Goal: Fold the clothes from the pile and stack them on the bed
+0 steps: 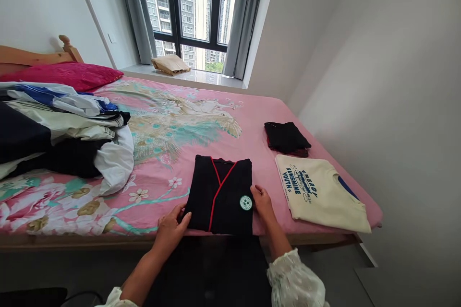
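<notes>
A black shirt [232,196] with red trim along its crossed neckline and a round green-and-white badge lies folded into a rectangle by the bed's front edge. My left hand [172,228] is at its lower left edge, thumb over the cloth and fingers at the side. On the opposite side, my right hand [264,204] pinches the edge close to the badge. The fingertips of both hands are partly hidden by the cloth. Right of the shirt lies a folded cream T-shirt [317,194] with dark blue print. Behind that sits a small stack of folded black clothing [286,136], with some red showing underneath.
A loose heap of clothes [68,139], white, blue and black, covers the bed's left side. Behind it is a crimson pillow [68,74]. The bed has a pink floral sheet [252,110]. A beige folded item [170,64] rests on the windowsill. A wall [389,105] borders the right side.
</notes>
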### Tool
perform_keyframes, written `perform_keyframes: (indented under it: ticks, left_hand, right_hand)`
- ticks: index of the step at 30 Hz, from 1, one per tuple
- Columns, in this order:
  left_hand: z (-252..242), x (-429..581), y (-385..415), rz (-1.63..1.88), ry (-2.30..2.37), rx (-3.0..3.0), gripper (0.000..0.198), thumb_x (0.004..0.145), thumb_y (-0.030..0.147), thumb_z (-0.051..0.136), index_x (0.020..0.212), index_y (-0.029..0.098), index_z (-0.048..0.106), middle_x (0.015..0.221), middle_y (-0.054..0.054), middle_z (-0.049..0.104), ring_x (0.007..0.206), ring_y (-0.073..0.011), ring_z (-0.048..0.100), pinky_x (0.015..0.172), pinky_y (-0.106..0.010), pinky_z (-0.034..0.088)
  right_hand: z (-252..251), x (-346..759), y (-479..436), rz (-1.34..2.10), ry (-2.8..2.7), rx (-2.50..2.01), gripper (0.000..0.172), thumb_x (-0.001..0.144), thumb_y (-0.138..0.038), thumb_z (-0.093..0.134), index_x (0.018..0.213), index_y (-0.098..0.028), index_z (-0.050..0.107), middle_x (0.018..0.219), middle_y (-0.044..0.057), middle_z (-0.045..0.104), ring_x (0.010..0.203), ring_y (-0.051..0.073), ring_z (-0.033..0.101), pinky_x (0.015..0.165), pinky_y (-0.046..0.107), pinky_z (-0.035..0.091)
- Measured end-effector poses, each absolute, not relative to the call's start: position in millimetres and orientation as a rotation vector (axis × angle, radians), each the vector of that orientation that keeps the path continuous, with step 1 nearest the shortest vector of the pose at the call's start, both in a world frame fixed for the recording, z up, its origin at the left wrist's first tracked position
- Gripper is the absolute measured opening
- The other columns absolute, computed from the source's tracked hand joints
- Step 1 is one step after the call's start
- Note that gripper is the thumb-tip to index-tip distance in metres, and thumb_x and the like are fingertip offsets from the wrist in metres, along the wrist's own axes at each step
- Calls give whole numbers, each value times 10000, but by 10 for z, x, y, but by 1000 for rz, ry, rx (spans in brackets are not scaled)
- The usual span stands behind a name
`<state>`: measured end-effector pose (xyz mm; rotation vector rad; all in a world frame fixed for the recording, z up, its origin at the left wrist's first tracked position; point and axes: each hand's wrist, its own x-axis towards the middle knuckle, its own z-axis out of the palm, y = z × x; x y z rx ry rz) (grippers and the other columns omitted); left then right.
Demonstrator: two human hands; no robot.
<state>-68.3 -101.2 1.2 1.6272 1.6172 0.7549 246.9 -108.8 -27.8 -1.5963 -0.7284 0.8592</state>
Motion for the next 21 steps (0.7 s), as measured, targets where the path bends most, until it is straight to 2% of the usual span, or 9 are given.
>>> perform_keyframes:
  ticks: [5, 8, 11, 17, 21]
  left_hand:
    - [54, -638, -993, 642, 1716, 1773, 404, 770, 461, 533, 1096, 241, 627, 894, -54, 694, 920, -277, 627, 921, -402, 383]
    - [123, -612, -917, 537, 1761, 1718, 404, 753, 456, 556, 1091, 250, 633, 954, -66, 703, 1028, -308, 599, 971, -432, 332]
    - [175, -612, -821, 541, 1720, 1627, 405, 716, 482, 587, 1048, 260, 653, 964, -53, 711, 1039, -301, 602, 944, -395, 372]
    - [175, -628, -730, 626, 1619, 1588, 413, 698, 519, 569, 958, 218, 680, 958, -58, 720, 1009, -283, 620, 834, -327, 461]
    - [159, -645, -840, 638, 1589, 1585, 425, 646, 489, 625, 967, 213, 664, 989, -63, 710, 1025, -284, 613, 867, -325, 449]
  right_hand:
    - [-368, 2320, -1481, 889, -769, -1627, 636, 688, -563, 626, 1141, -121, 557, 1087, 140, 661, 1032, 253, 617, 891, 350, 485]
    - [-356, 2295, -1503, 904, -824, -1623, 535, 682, -548, 628, 1023, -137, 618, 986, 111, 695, 973, 252, 638, 859, 354, 498]
    - [-310, 2288, -1457, 911, -867, -1618, 484, 686, -554, 610, 936, -140, 645, 918, 97, 707, 918, 247, 650, 832, 351, 504]
    - [-243, 2251, -1522, 905, -901, -1636, 590, 668, -612, 597, 1017, -137, 637, 991, 110, 691, 964, 236, 639, 848, 324, 497]
    - [-228, 2199, -1662, 935, -912, -1678, 568, 671, -587, 609, 1031, -148, 649, 947, 101, 696, 962, 251, 636, 811, 352, 514]
